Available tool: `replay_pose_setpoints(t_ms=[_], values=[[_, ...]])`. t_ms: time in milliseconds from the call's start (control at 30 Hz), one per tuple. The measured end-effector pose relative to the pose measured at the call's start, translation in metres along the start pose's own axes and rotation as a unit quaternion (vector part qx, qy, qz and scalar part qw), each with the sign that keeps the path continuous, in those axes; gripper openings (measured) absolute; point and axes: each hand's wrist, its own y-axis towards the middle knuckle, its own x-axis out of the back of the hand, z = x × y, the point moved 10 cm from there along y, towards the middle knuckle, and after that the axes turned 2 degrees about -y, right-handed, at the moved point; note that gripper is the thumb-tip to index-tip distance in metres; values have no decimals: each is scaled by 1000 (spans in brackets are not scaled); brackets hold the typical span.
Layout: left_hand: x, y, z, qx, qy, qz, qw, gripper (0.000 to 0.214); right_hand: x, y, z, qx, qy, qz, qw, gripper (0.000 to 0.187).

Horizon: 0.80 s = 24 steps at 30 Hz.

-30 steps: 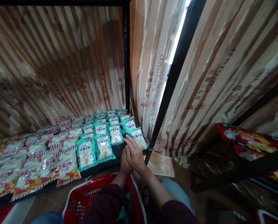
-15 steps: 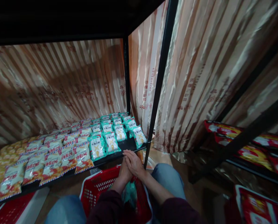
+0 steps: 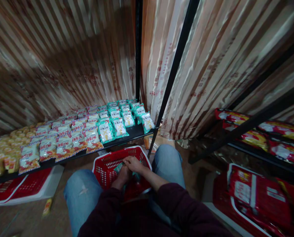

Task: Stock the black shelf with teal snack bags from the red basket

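Over a red basket (image 3: 105, 166) with a white rim, my hands are together. My right hand (image 3: 133, 163) is closed around the front of my left hand (image 3: 124, 174). Curled under it, the left hand looks closed; its fingers are mostly hidden, and I cannot make out anything inside. Below my hands, parts of teal snack bags (image 3: 137, 176) show in the basket, partly covered by my arms. In front, a black shelf (image 3: 132, 134) carries teal-and-white snack bags (image 3: 119, 127) at its right end. Striped orange-and-white bags (image 3: 91, 140) and yellow packs (image 3: 12, 163) stand farther left.
Black posts (image 3: 170, 79) rise at the shelf's right end, before pleated curtains (image 3: 100, 62). A second rack at right bears red-and-yellow bags (image 3: 250, 136). Baskets with red packages (image 3: 257, 194) stand below it. Another red basket (image 3: 36, 184) and a small yellow packet (image 3: 47, 207) are at left.
My view has tipped downward, showing more floor and basket. My hands have gone from pressed together with fingers stretched near the shelf edge to clasped, lower over the basket.
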Motion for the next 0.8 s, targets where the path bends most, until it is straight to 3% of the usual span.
replay_pose_setpoints(t_ms=[167, 300, 433, 567, 667, 800], values=[[11, -20, 50, 49, -1, -18, 999, 32, -46, -5, -34, -86, -16, 40, 995, 26], [21, -25, 87, 128, 3, -33, 991, 27, -62, -6, -61, -153, -30, 49, 987, 29], [9, -23, 103, 181, -15, -10, 983, 16, -69, -9, -66, -172, -33, 55, 983, 27], [-4, -21, 92, 175, -33, 6, 984, 15, -62, -8, -55, -157, -17, 32, 987, 22], [-3, -16, 72, 143, -38, 15, 989, 17, -43, -1, -47, -152, 0, -14, 988, 27], [23, 5, 18, 35, -43, -46, 997, 26, 19, 9, -25, -73, 138, -188, 970, 33]])
